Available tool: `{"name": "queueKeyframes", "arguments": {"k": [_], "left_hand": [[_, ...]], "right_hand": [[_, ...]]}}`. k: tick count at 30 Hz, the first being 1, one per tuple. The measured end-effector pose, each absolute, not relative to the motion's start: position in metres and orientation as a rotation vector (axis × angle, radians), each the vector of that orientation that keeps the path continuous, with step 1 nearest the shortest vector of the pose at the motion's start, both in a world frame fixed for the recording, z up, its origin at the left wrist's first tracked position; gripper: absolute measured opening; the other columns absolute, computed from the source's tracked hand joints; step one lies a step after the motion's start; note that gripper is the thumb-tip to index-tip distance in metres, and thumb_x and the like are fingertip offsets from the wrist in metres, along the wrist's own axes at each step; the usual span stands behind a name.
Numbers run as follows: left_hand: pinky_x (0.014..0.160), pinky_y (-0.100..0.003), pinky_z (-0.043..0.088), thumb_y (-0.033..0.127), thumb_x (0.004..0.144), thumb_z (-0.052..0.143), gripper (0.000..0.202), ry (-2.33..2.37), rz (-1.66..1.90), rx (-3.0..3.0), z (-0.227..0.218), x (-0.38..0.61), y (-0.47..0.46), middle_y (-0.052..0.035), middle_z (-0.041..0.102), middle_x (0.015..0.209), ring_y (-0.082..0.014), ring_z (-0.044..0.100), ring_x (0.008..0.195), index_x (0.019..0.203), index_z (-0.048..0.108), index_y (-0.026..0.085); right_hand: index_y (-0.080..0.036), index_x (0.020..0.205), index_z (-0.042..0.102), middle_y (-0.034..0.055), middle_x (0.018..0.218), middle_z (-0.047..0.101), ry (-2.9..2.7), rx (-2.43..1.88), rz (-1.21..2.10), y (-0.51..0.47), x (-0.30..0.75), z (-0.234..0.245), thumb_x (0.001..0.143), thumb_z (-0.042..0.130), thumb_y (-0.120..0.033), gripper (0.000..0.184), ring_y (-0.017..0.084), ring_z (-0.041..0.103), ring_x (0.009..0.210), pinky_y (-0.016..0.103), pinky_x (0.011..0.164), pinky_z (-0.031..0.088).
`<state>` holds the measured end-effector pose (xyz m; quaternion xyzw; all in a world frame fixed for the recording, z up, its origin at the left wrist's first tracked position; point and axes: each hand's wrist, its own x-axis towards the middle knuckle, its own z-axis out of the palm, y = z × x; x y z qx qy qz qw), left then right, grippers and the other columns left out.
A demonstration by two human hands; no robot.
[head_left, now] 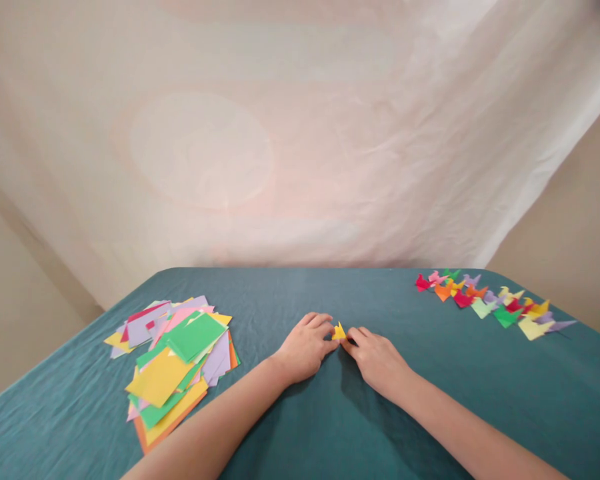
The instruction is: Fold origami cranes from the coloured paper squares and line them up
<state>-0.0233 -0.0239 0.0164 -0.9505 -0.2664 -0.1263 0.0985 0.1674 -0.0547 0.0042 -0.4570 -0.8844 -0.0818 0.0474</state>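
A small folded yellow paper piece [339, 331], with a pointed tip standing up, is between my two hands near the middle of the table. My left hand [306, 347] pinches its left side between thumb and fingers. On the other side, my right hand [375, 359] has its thumb and fingertips closed on the lower right edge of the paper. Parts of the fold are hidden by the fingertips.
Loose square sheets of coloured paper [163, 377] lie in an untidy pile at the left. Several small folded paper birds [507, 316] stand in slanting rows at the right. A teal cloth [290, 293] covers the table, and a pale hanging sheet [320, 167] rises behind it.
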Motion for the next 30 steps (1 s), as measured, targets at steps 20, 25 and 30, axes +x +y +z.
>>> {"name": "queueKeyframes", "arguments": {"k": [20,25,30], "left_hand": [[0.099,-0.040,0.027,0.018,0.085,0.050,0.018,-0.776,-0.316,-2.782,0.018,-0.026,-0.025,-0.0074,0.059,0.099,-0.0230,0.038,0.118,0.094,0.065,0.020],[0.099,-0.040,0.027,0.018,0.084,0.051,0.017,-0.773,-0.322,-2.789,0.016,-0.026,-0.025,-0.0073,0.059,0.102,-0.0232,0.038,0.119,0.095,0.064,0.019],[0.099,-0.039,0.028,0.018,0.086,0.049,0.018,-0.769,-0.341,-2.788,0.015,-0.026,-0.026,-0.0078,0.059,0.102,-0.0222,0.038,0.119,0.098,0.062,0.019]], "right_hand": [[-0.014,0.105,0.062,0.0089,0.094,0.058,-2.739,-1.465,-0.264,-0.060,0.166,0.019,0.085,0.043,-0.008,0.028,0.020,0.055,0.085,0.030,0.067,0.043],[-0.015,0.103,0.062,0.0077,0.095,0.059,-2.664,-1.430,-0.279,-0.060,0.170,0.008,0.087,0.045,-0.011,0.024,0.019,0.054,0.086,0.029,0.069,0.043],[-0.017,0.109,0.059,0.0064,0.093,0.059,-2.549,-1.359,-0.332,-0.060,0.174,-0.006,0.088,0.047,-0.013,0.025,0.018,0.052,0.088,0.031,0.078,0.039]]}}
